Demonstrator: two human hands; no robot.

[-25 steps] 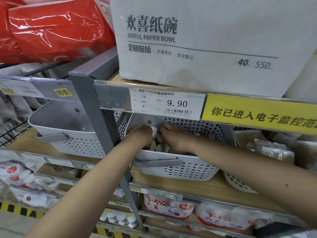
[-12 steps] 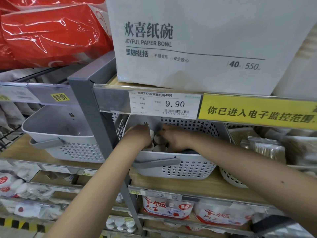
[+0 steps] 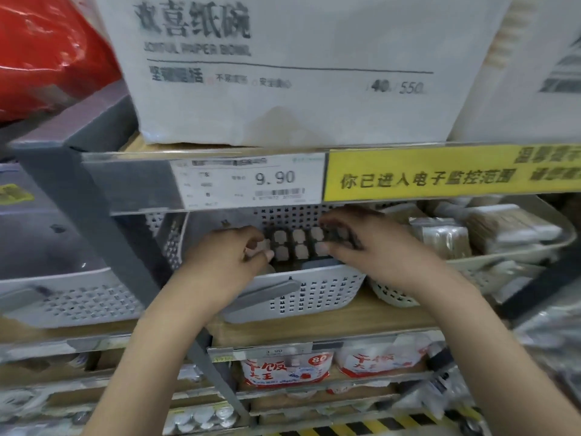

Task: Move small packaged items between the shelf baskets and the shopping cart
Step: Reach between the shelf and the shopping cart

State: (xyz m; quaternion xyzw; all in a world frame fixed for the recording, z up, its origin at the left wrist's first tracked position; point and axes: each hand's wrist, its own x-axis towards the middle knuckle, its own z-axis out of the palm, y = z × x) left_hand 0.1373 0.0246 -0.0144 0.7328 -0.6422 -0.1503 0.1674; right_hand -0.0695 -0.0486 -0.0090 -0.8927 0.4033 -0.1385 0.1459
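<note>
Store aisle, grey metal shelving with wooden shelf boards; picture is motion-blurred. On the middle board (image 3: 314,328) sits a white perforated basket (image 3: 317,289) with a grey handle on its front wall.

Both bare forearms reach up and forward from the bottom of the view, hands meeting over the basket's open top. Left hand (image 3: 224,262): back of hand toward the camera, fingers curled, thumb and fingertips pinching the left end of a dark blister pack (image 3: 303,243). Right hand (image 3: 374,247): wrist bent inward, fingers curled over the pack's right end, thumb under its lower edge. Both grips pinch the pack.

The blister pack is held between the two hands, just above the basket's interior and behind its front rim; two rows of small pale pieces show on its face. What they are cannot be told.

Right of the right hand, a beige basket (image 3: 509,262) holds clear-wrapped bundles. Left of the left hand, beyond the grey upright (image 3: 103,247), stands another white basket (image 3: 72,297). Directly above the hands, the shelf edge carries a price tag (image 3: 248,182) reading 9.90 and a yellow sign (image 3: 440,174); above that a white paper bowl package (image 3: 283,67) and, to its left, red plastic-wrapped goods (image 3: 41,55). Below the forearms, red-and-white packets (image 3: 286,369) on the lower shelf.
</note>
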